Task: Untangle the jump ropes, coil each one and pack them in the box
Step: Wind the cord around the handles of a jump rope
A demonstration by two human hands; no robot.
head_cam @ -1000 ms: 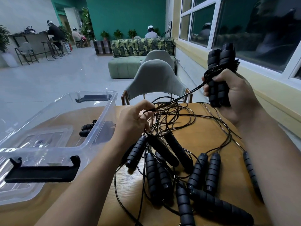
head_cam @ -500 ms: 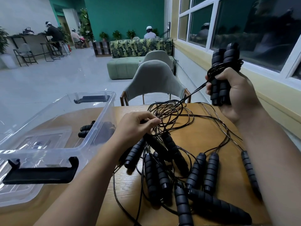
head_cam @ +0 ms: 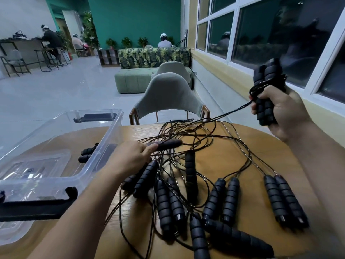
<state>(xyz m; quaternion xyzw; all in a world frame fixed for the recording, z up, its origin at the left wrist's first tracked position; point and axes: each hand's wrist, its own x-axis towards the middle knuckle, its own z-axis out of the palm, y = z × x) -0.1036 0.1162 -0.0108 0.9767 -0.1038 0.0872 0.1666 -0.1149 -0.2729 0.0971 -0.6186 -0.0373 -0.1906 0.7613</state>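
A tangle of black jump ropes point(head_cam: 188, 184) with several ribbed foam handles lies on the wooden table point(head_cam: 233, 157). My right hand point(head_cam: 280, 113) is raised at the right, shut on a pair of handles point(head_cam: 265, 90) with cord wound round them; one taut cord runs from it down to the pile. My left hand point(head_cam: 134, 156) rests low on the pile, fingers gripping one blurred black handle point(head_cam: 168, 143) lifted off the table. The clear plastic box point(head_cam: 78, 171) stands at the left with one coiled rope point(head_cam: 87, 155) inside.
The box has black clip handles at its near and far ends. A grey chair point(head_cam: 168, 98) stands behind the table. Windows run along the right wall. Sofas, stools and seated people are far back in the room.
My left hand dropped from pinching the cord to the pile and picked up a handle. My right hand, still holding its handles, shifted slightly right and lower in view. Loose handles slid apart.
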